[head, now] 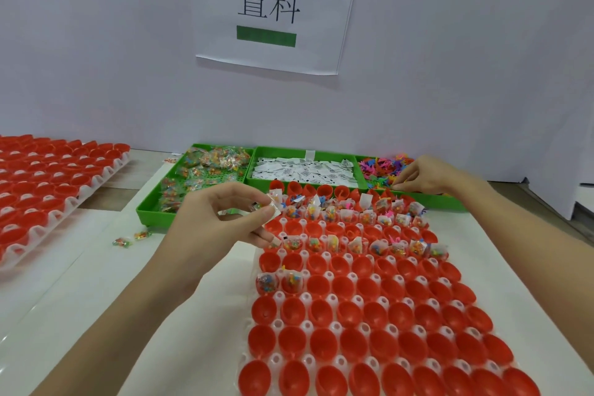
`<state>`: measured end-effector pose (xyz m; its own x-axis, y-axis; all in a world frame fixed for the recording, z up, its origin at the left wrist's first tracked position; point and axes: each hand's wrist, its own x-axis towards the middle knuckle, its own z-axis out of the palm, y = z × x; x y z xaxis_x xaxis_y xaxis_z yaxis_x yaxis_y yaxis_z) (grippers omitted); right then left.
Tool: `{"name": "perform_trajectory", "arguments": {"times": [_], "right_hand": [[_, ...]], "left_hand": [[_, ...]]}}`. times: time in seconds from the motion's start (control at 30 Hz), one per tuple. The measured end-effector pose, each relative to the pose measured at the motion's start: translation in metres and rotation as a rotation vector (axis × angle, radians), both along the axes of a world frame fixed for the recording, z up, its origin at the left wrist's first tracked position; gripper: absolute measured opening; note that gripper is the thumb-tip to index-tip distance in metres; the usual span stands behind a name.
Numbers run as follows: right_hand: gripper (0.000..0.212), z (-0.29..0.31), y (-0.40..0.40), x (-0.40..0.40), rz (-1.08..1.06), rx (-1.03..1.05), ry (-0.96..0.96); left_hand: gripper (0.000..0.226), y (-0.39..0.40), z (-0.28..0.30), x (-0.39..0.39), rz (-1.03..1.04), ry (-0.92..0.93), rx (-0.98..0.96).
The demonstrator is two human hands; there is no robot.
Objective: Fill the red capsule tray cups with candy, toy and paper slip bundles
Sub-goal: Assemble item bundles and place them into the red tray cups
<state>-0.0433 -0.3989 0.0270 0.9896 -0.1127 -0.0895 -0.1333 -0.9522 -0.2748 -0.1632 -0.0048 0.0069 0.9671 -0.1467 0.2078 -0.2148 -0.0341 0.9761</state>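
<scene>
- The red capsule tray (369,325) is lying on the white table (96,283), its far rows holding bundles, its near cups bare.
- Three green bins (257,170) are sitting just behind it.
- The left hand (221,222) is pinching a paper slip and candy packet (271,206) over the tray's far left corner.
- The right hand (427,175) is pinching at toys (382,165), fingers curled.

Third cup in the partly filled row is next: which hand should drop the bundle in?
Left, probably. The left hand already pinches a candy packet and paper slip above the capsule tray, while the right hand is off picking in the toy bin.
</scene>
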Motion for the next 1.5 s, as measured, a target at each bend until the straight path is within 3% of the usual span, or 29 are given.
{"name": "perform_trajectory", "arguments": {"times": [0.27, 0.47, 0.63, 0.87, 1.0, 1.1, 1.27, 1.5], "right_hand": [[0.018, 0.000, 0.009, 0.016, -0.004, -0.107, 0.040], [0.037, -0.005, 0.019, 0.017, 0.049, -0.246, 0.000], [0.034, -0.007, 0.017, 0.010, 0.022, -0.272, -0.078], [0.009, -0.006, 0.010, -0.003, -0.082, 0.048, -0.258], [0.014, -0.010, 0.010, -0.012, -0.104, 0.152, -0.365], [0.015, -0.006, 0.017, -0.025, -0.128, 0.356, -0.434], [0.007, 0.010, 0.062, -0.077, -0.005, 0.627, -0.448], [0.010, -0.003, 0.129, -0.169, 0.198, 0.715, -0.385]], "left_hand": [[0.009, -0.001, 0.001, -0.002, -0.014, 0.006, 0.026], [0.011, 0.002, 0.001, -0.002, -0.028, 0.014, 0.044], [0.010, 0.002, 0.002, -0.001, -0.027, -0.006, 0.051], [0.009, 0.000, 0.002, -0.002, -0.031, 0.024, 0.059], [0.009, 0.000, 0.003, -0.003, -0.033, 0.031, 0.076], [0.013, -0.003, 0.005, -0.005, -0.044, -0.003, 0.082], [0.037, -0.013, 0.005, -0.013, -0.104, -0.024, 0.011], [0.023, -0.026, -0.004, -0.020, -0.176, 0.008, 0.055]]}}
